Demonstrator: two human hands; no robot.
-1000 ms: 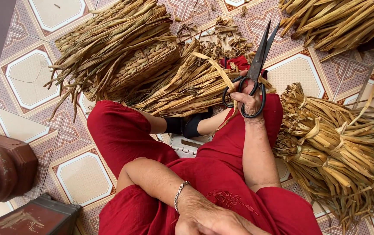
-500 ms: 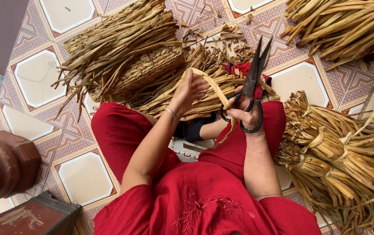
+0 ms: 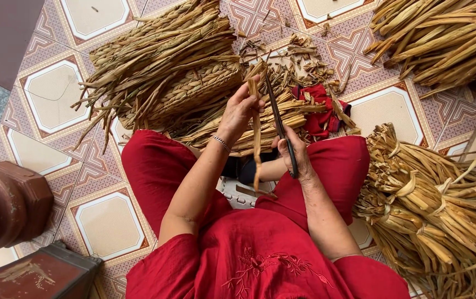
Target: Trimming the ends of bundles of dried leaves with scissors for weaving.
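My left hand (image 3: 240, 111) pinches the upper end of a long dried plant strip (image 3: 256, 145) that hangs down between my knees. Black scissors (image 3: 279, 124) are gripped in my right hand (image 3: 296, 155), their blades pointing up and lying close against the strip just right of my left fingers. Both hands are over my lap, above red trousers. A silver bracelet circles my left wrist.
A big heap of dried stalks with a braided piece (image 3: 166, 72) lies ahead on the patterned tile floor. More bundles lie at the top right (image 3: 442, 39) and right (image 3: 437, 210). A red cloth (image 3: 321, 108) lies among cut scraps. A wooden post (image 3: 5, 202) stands at left.
My left hand rose from my lap and took hold of the strip's upper end. The scissors swung left from a raised, tilted position to lie against the strip.
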